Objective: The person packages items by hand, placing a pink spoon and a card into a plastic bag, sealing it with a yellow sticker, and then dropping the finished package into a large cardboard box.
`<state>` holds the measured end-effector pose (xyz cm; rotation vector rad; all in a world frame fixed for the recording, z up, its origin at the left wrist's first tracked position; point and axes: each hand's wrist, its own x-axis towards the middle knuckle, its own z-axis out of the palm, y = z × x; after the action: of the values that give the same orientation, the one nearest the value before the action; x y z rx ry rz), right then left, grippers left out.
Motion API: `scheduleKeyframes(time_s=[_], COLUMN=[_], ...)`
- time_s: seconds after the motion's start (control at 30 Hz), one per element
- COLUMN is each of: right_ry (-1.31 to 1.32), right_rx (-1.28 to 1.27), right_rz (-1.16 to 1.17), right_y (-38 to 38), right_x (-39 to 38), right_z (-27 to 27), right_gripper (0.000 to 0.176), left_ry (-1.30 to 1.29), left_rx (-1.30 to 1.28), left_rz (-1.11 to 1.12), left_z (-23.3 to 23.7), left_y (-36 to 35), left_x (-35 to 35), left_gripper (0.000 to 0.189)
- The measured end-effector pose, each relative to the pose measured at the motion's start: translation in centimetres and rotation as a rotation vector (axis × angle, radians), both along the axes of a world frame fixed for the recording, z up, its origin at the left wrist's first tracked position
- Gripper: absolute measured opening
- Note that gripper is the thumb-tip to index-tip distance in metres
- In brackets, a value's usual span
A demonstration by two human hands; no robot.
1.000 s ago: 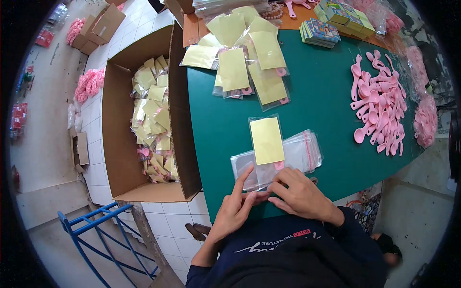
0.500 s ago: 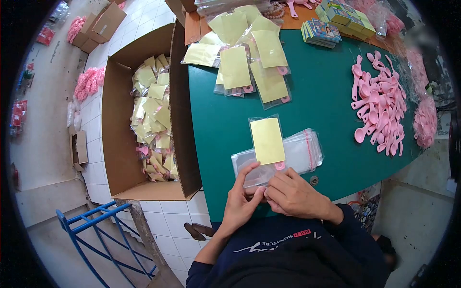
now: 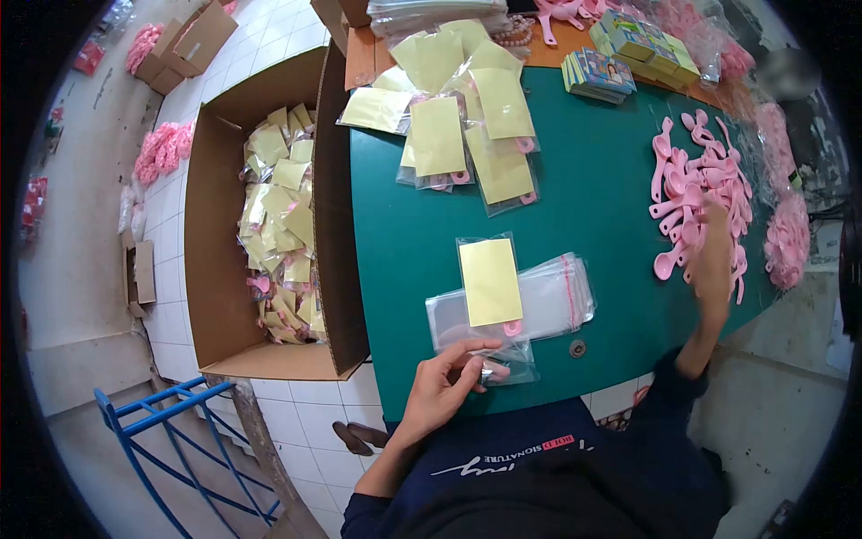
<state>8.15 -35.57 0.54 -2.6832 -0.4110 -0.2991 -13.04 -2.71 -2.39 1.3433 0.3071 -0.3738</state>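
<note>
My left hand (image 3: 442,384) is at the near side of the table, its thumb and fingers closed on the edge of a clear plastic bag (image 3: 519,370). Just beyond it, a packed bag with a pale yellow card (image 3: 492,283) and a bit of pink at its lower end lies on a stack of clear plastic bags (image 3: 552,296). Over on the right, my right hand (image 3: 712,256) reaches into a heap of pink plastic spoons (image 3: 705,184). Motion smears its fingers, and whether a spoon is in them is hidden.
Several packed bags with yellow cards (image 3: 438,135) lie at the table's far left. A large cardboard box (image 3: 341,216) of similar bags stands left of the green table (image 3: 413,260). Stacked small cards (image 3: 597,76) sit at the back. A blue metal rack (image 3: 153,409) stands lower left.
My right hand has left the bag beside my left hand and moved right to the spoon heap. My left hand stays at the bag. The whole view has shifted slightly.
</note>
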Motion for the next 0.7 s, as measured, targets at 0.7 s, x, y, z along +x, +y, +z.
scheduleKeyframes(time_s=[0.7], right_ry=[0.753], right_rx=[0.715], right_rz=[0.48], right_y=[12.7], right_x=[-12.2], right_z=[-2.7], right_gripper=[0.015], left_ry=[-0.157], left_rx=[0.391], left_rz=[0.016], left_z=[-0.3], left_y=[0.1], left_x=[-0.2], left_gripper=[0.013])
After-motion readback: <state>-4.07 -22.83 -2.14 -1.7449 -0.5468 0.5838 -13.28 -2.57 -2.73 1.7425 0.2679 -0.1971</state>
